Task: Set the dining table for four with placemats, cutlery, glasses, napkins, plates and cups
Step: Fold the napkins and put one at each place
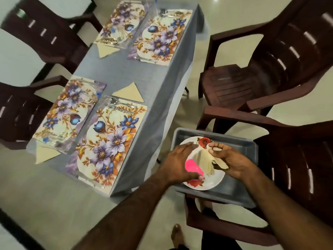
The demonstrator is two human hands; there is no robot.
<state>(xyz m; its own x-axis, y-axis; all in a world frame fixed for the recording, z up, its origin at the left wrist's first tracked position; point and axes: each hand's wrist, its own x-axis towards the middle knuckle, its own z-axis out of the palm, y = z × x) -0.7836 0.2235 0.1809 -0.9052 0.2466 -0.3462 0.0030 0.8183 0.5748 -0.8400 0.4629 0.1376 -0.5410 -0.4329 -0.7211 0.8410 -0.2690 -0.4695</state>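
A white plate with red roses (pixel 207 184) lies in a grey bin (pixel 248 147) on the near right chair. On the plate are a beige napkin (pixel 203 159) and a pink object (pixel 193 167). My right hand (pixel 232 163) pinches the napkin's right side. My left hand (pixel 177 163) lies over the plate's left rim with fingers straight, its thumb by the pink object. On the grey-clothed table (pixel 137 73) are four floral placemats, the nearest (pixel 111 141). Three folded napkins lie there, one (pixel 128 93) beside the near right mat's spoon and fork (pixel 120 104).
Dark brown plastic chairs stand round the table: two on the left (pixel 45 33), one at the right (pixel 252 73) and the one holding the bin (pixel 297 168). More cutlery (pixel 165 13) lies on the far right mat. My bare foot (pixel 177 235) is on the tiled floor.
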